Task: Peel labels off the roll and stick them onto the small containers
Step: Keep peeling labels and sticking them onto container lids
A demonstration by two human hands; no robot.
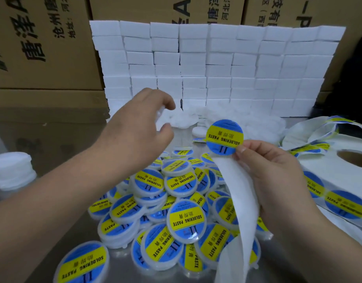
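Note:
My right hand (272,172) pinches a white backing strip (240,201) whose top end carries a round blue and yellow "SOLDERING PASTE" label (224,136), partly lifted off. My left hand (141,127) reaches out over the table toward a heap of plain white containers (180,119), fingers loosely curled and holding nothing. A pile of small round containers with labels on them (176,211) fills the steel table (59,231) below both hands. The big label roll (343,180) lies at the right, with labels along its loose strip.
A wall of stacked white boxes (217,66) stands at the back, cardboard cartons (43,48) behind and to the left. A stack of white lids (11,170) sits at the left edge. Spent backing paper (311,129) trails at the right.

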